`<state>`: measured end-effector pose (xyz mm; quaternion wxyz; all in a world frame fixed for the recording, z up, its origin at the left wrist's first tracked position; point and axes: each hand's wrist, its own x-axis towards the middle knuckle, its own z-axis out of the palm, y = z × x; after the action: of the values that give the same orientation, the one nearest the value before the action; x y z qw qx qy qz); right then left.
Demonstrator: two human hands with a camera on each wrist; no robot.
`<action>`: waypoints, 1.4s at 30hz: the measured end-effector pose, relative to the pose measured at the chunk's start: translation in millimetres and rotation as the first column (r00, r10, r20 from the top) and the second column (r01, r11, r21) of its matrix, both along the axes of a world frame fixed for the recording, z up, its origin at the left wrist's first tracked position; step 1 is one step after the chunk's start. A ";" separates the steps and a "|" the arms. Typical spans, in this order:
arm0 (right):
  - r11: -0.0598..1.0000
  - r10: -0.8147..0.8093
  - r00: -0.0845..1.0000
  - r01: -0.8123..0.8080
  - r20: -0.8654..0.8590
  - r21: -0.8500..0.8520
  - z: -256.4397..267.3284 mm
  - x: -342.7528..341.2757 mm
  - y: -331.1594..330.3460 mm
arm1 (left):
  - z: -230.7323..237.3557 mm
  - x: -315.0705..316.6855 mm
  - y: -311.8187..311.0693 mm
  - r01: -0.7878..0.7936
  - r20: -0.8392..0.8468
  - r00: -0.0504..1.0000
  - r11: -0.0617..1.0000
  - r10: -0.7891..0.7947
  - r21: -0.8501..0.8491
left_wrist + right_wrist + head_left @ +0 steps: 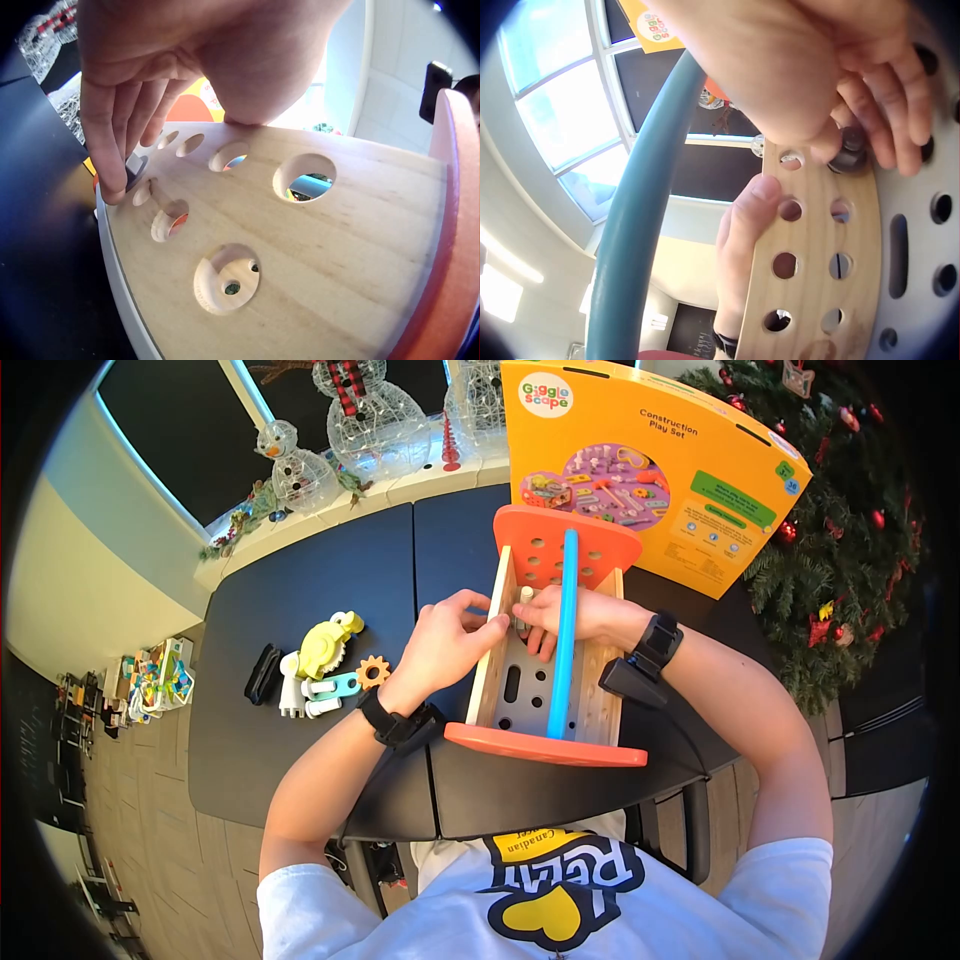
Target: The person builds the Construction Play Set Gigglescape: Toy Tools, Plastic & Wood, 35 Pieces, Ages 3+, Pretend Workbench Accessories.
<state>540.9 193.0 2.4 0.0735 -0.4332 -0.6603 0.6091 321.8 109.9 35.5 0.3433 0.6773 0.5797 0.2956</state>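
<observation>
A toy toolbox with wooden sides (489, 685), orange end panels (545, 748) and a blue bar handle (564, 650) stands on the table before me. My left hand (452, 644) grips the left side panel (360, 240), thumb over its top edge (763, 187) and fingers down the outer face. Those fingers touch a small grey piece (136, 169) at one of the holes. My right hand (585, 618) reaches inside under the blue bar and pinches a dark grey toy nut (849, 154) against the inner face of that panel. The grey floor (922, 232) has round holes and slots.
On the table's left lie a yellow-green toy saw (322, 650), an orange gear (373, 671), a teal toy piece (346, 685), white toy parts (291, 695) and a black case (263, 673). The yellow play set box (640, 420) stands behind the toolbox, beside a decorated tree (840, 540).
</observation>
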 end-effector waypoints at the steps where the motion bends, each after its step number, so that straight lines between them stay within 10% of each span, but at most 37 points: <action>1: 0.999 -0.012 1.000 0.013 0.024 -0.043 1.5 -1.5 0.2 | 0.4 0.1 -0.3 0.003 0.012 1.000 1.000 -0.002 -0.007; 12: 0.986 -0.024 0.997 0.011 0.079 0.167 19.2 -1.9 -11.8 | -3.6 -1.3 0.7 -0.002 0.013 1.000 1.000 0.002 0.001; 24: 0.985 -0.114 0.989 0.124 0.090 -0.117 23.1 -5.7 -8.8 | -0.6 0.7 -0.5 -0.013 0.001 1.000 1.000 0.013 -0.004; 33: 0.996 -0.038 0.998 0.034 0.044 0.084 25.0 -1.7 -10.7 | -2.1 -0.6 -0.3 -0.006 0.026 1.000 1.000 0.006 0.008; 42: 0.997 -0.041 0.988 0.050 0.149 -0.058 22.5 -5.6 -4.7 | -1.0 0.3 0.0 -0.013 0.008 1.000 1.000 0.013 -0.003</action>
<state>535.4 188.3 24.9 0.0249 -0.4942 -0.6348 0.5934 322.1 109.9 34.5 0.3444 0.6718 0.5833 0.2998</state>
